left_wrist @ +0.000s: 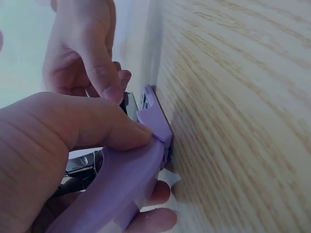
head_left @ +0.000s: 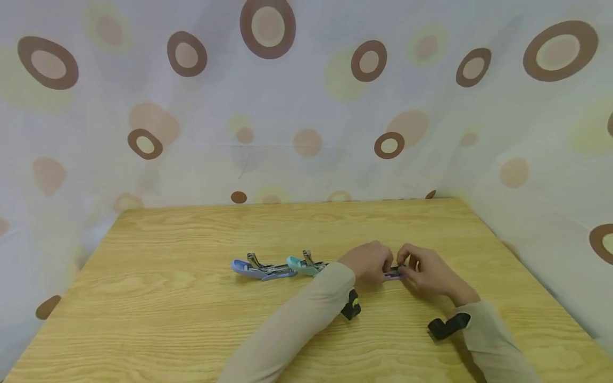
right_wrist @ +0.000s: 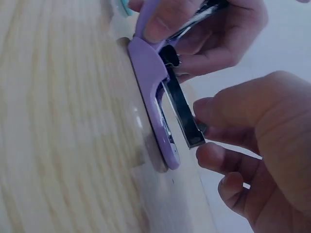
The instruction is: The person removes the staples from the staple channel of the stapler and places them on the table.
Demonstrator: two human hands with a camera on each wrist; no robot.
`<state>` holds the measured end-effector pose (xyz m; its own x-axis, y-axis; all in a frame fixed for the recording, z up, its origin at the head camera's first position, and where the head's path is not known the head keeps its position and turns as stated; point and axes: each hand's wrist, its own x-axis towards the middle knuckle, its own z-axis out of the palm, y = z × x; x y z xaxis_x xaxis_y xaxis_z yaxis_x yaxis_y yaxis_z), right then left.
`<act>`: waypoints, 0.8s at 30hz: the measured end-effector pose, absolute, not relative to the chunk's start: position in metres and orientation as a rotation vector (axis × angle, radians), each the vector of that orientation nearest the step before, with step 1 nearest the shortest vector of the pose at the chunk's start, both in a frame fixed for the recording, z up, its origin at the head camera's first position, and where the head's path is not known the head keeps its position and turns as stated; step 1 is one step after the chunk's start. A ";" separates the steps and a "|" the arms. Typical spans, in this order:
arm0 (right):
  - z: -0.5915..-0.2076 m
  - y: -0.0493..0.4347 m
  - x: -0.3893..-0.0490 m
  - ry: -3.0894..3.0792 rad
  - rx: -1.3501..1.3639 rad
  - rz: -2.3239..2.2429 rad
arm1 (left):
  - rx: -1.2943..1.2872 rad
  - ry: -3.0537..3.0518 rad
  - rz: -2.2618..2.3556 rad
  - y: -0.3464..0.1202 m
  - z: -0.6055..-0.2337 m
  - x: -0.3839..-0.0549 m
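A purple stapler [right_wrist: 147, 68] lies opened out along the tabletop, its dark metal magazine [right_wrist: 181, 109] raised off the purple base. My left hand [head_left: 367, 261] grips the purple handle [left_wrist: 124, 174], thumb on top and fingers curled beneath. At the magazine's free end, my right hand [head_left: 431, 272] pinches a small grey metal piece [right_wrist: 202, 127] between thumb and finger. That piece is mostly hidden, so its kind is unclear. In the head view both hands cover most of the stapler.
To the left of my hands a blue stapler [head_left: 246, 269] and a teal stapler [head_left: 298, 264] lie opened in a row on the wooden table [head_left: 167, 308]. My left forearm partly covers the teal one. A patterned cloth [head_left: 306, 96] hangs behind the table.
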<state>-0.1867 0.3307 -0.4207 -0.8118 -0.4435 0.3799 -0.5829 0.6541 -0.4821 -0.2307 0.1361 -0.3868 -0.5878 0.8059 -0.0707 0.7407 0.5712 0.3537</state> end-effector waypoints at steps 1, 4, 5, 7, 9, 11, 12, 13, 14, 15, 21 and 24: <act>-0.421 0.332 -0.187 -2.638 0.833 0.885 | 1.283 2.576 0.429 0.136 -0.388 -0.231; -0.421 0.334 -0.186 -2.616 0.837 0.879 | 1.268 2.578 0.433 0.136 -0.389 -0.230; -0.420 0.334 -0.186 -2.610 0.835 0.875 | 1.263 2.580 0.429 0.136 -0.388 -0.229; -0.418 0.334 -0.187 -2.589 0.811 0.863 | 1.261 2.593 0.420 0.137 -0.388 -0.229; -0.414 0.334 -0.187 -2.559 0.775 0.853 | 1.268 2.614 0.405 0.138 -0.388 -0.230; -0.410 0.334 -0.187 -2.544 0.739 0.844 | 1.275 2.633 0.388 0.139 -0.389 -0.230; -0.408 0.334 -0.187 -2.540 0.726 0.844 | 1.276 2.640 0.384 0.139 -0.389 -0.230; -0.405 0.333 -0.186 -2.548 0.717 0.847 | 1.275 2.644 0.386 0.139 -0.389 -0.230; -0.403 0.334 -0.185 -2.572 0.719 0.862 | 1.274 2.645 0.388 0.140 -0.390 -0.229; -0.400 0.334 -0.184 -2.606 0.725 0.876 | 1.269 2.645 0.389 0.140 -0.390 -0.229; -0.379 0.335 -0.173 -2.888 0.834 1.037 | 1.278 2.631 0.359 0.139 -0.385 -0.228; -0.371 0.330 -0.170 -2.994 0.893 1.072 | 1.301 2.645 0.322 0.139 -0.383 -0.229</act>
<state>-0.1699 0.3302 -0.3711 -0.8419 -0.5389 0.0286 -0.4347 0.6457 -0.6278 -0.2286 0.1391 -0.3830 -0.6025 0.7957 -0.0621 0.7575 0.5946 0.2695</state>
